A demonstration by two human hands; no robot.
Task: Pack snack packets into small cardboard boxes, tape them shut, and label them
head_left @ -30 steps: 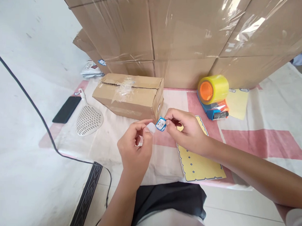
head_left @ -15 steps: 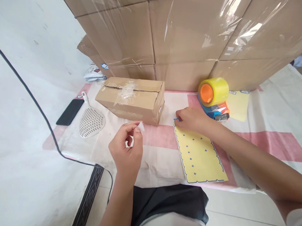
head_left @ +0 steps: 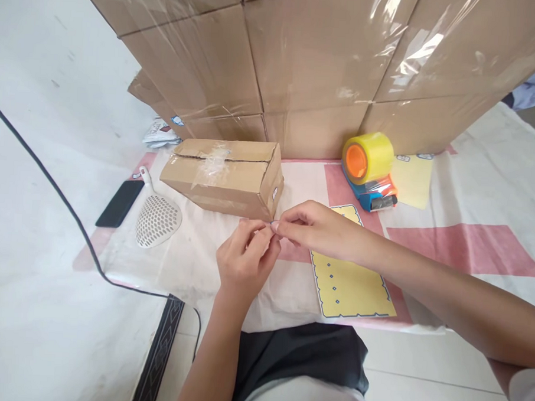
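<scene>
My left hand [head_left: 247, 256] is closed, with thumb and fingers pinched together in front of the cardboard box [head_left: 223, 190]. My right hand [head_left: 310, 229] is also closed in a pinch, and its fingertips meet those of the left. Only a tiny bit of something pale shows where they meet; the fingers cover the rest. Under my right hand and forearm lies a yellow sheet [head_left: 356, 290] with a scalloped blue border and small blue diamonds. The box is shut, with clear tape across its top seam.
A yellow tape roll [head_left: 378, 157] sits on a blue tape dispenser [head_left: 363, 196] at the right. Left of the box lie a white perforated scoop [head_left: 158, 222] and a black phone [head_left: 119, 204]. Large film-wrapped cartons [head_left: 309, 66] stand behind. A black cable [head_left: 72, 210] hangs at the left.
My right hand has left the yellow sheet's upper corner and moved left to my left hand. The left hand has shifted slightly right; the small white piece it pinched is now mostly hidden.
</scene>
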